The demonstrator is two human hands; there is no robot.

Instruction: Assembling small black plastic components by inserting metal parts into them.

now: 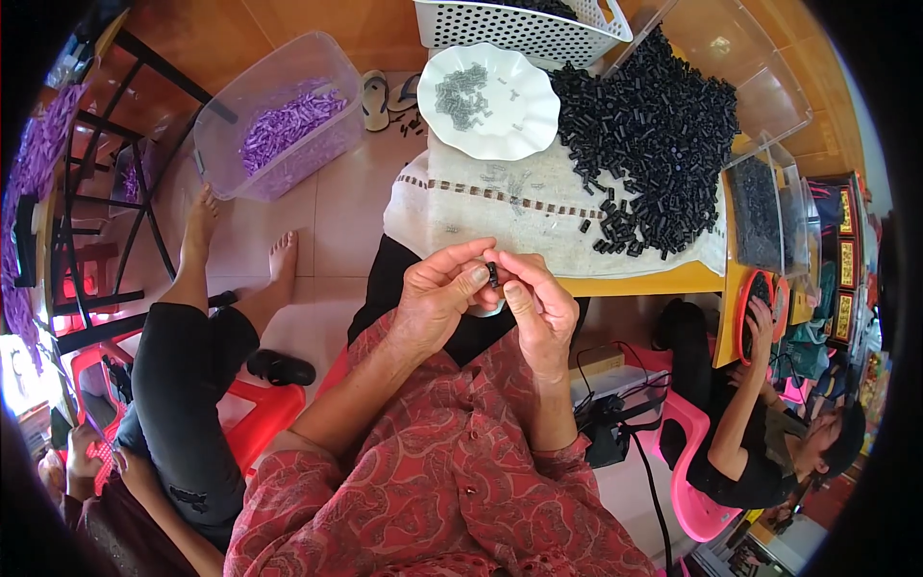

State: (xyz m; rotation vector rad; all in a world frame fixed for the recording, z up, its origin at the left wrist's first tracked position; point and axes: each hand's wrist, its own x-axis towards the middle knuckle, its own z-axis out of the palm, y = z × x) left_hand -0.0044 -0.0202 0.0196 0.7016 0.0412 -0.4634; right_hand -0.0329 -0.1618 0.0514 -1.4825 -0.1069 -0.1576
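Centre of frame: left hand (pixel 437 298) and right hand (pixel 536 303) are together, fingertips meeting. A small black tube (pixel 492 274) is pinched between the left thumb and forefinger, and the right fingers touch it from the other side. Both hands are clamped on this one piece, held in the air just below the near edge of the desk (pixel 654 281). Forearms come up from the lower edge in red patterned sleeves.

Upper centre: pale cloth (pixel 461 207) covers the desk. On it, a white scalloped plate (pixel 524 120) holds a small heap of grey metal bits (pixel 461 94). A few loose grey bits lie on the cloth just below the plate.

Upper right: large heap of black tubes (pixel 654 135) spreads over the cloth, touching the plate's right rim. Behind the plate, at the top edge, a white perforated basket (pixel 510 29). A clear plastic tray (pixel 760 87) sits to the right of the heap.

Upper left: clear plastic tub (pixel 279 115) on the floor, part-filled with purple pieces (pixel 288 123).

Left: another person sits with bare feet on the tiled floor, legs in dark trousers (pixel 183 385).

Lower right: a third person in a dark top, hand (pixel 761 322) on a round red tray (pixel 760 298) of dark pieces at the desk's right end.
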